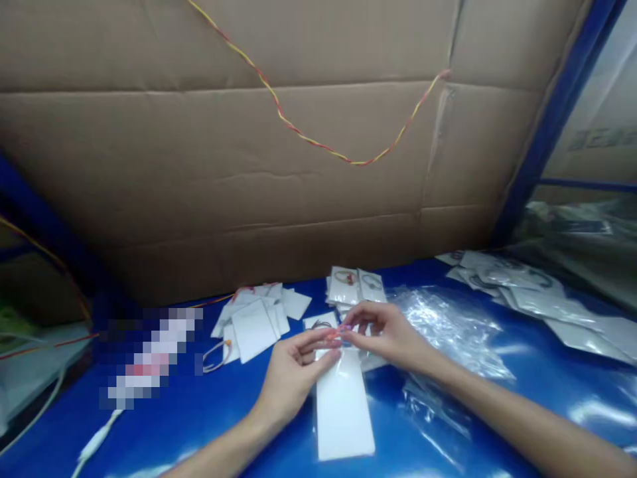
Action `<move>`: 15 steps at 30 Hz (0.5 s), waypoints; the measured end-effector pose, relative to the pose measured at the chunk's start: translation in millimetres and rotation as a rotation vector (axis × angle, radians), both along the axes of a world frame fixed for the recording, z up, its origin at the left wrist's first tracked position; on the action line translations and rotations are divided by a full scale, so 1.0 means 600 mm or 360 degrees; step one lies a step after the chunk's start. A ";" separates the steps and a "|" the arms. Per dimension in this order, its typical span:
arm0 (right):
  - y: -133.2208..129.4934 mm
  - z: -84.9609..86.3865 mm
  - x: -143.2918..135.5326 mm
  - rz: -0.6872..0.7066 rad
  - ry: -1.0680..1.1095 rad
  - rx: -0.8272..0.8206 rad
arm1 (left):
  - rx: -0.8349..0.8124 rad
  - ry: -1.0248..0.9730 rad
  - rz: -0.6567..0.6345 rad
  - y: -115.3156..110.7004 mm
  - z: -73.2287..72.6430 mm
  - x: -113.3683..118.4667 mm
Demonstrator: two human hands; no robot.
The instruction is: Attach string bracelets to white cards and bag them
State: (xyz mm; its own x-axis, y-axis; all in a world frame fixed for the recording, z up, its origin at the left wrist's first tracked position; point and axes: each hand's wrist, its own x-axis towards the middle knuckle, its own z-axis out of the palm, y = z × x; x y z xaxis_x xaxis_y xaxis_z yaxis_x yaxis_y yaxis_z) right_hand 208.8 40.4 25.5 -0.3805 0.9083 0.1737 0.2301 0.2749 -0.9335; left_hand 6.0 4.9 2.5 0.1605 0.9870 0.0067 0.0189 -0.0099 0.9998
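My left hand [293,375] and my right hand [391,332] meet over the middle of the table, each pinching a small pink-orange cord bracelet [338,332] between thumb and fingers. Fingertips hide part of it. Just below the hands lies a white card [345,408] in a clear plastic sleeve, its upper end at my left thumb. Behind the fingers, another card with a dark looped cord [321,323] is partly covered.
White cards [255,328] lie piled left, beside a loose looped bracelet [216,356]. Bagged bracelets on cards [344,284] stand behind the hands. Clear plastic bags [442,325] spread right, with more bagged cards [527,285] beyond. Cardboard [223,146] backs the blue table [537,405].
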 end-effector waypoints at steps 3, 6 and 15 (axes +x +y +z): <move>-0.001 0.006 0.003 -0.0029 -0.0132 0.0165 | -0.0033 0.0036 0.0007 -0.004 0.001 0.002; -0.001 0.008 0.005 -0.0013 -0.0175 0.0301 | -0.0017 0.0017 -0.0016 -0.005 -0.002 0.002; -0.009 0.010 -0.001 0.0003 -0.0078 0.0013 | 0.0040 0.0128 0.0023 -0.002 0.002 0.001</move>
State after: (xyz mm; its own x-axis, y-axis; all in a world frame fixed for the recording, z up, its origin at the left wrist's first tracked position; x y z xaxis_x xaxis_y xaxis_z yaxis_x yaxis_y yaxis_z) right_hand 208.0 34.9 31.8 -0.3907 0.9061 0.1623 0.2750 0.2832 -0.9188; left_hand 6.5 3.7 3.4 0.1475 0.9889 0.0190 0.0993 -0.0339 0.9945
